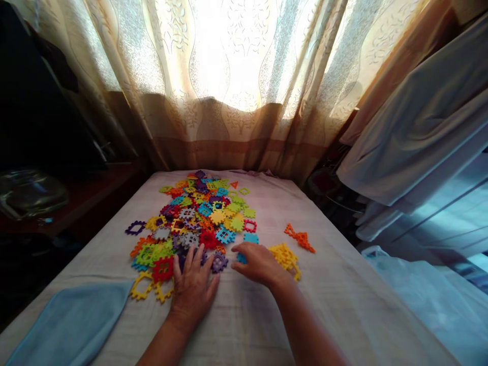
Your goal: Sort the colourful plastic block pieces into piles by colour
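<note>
In the head view, the left grip (192, 287) is spread flat over the near edge of the toy pieces (206, 209). The right grip (257, 264), thumb and forefinger parted, has a blue piece (241, 258) between them; whether held, I cannot tell. Yellow pieces (282, 255) lie just right of it.

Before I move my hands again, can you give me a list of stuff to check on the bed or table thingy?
1. Left hand open: ok, fingers spread over the near edge of the pile.
2. Right hand free: cannot tell; a blue piece shows between its thumb and fingers, perhaps gripped.
3. Pile sorted by colour: not ok, many colours are mixed together.
4. Orange pieces apart from the pile: ok, they lie off to the right.
5. Blue cloth clear of the yellow frame: cannot tell; its corner is very close.
</note>
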The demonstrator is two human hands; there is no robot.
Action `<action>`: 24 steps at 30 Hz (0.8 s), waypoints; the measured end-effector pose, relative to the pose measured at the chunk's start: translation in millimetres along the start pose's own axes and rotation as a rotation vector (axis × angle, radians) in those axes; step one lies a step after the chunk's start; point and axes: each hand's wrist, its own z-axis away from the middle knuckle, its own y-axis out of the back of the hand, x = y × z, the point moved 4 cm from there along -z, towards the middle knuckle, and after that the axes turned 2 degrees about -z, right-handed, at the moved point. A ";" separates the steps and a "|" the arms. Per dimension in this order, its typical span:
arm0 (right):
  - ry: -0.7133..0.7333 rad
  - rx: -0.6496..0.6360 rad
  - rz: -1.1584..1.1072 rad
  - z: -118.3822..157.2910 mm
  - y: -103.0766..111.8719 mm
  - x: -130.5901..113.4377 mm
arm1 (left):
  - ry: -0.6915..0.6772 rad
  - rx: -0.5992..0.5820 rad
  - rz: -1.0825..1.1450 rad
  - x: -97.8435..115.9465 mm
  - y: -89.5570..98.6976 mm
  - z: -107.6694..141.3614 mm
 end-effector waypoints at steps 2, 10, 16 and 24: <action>-0.032 0.120 0.021 -2.3 4.3 7.6 | -0.035 0.036 -0.005 1.3 1.3 6.0; -0.171 0.118 0.178 -16.2 1.5 36.2 | -0.057 0.058 0.022 -3.7 -6.5 8.8; -0.065 0.067 0.016 -20.8 -3.8 22.4 | -0.027 0.037 0.056 -6.1 -9.0 8.6; -0.063 0.118 -0.092 -22.9 -5.2 26.4 | -0.024 0.013 0.081 -6.9 -7.4 7.7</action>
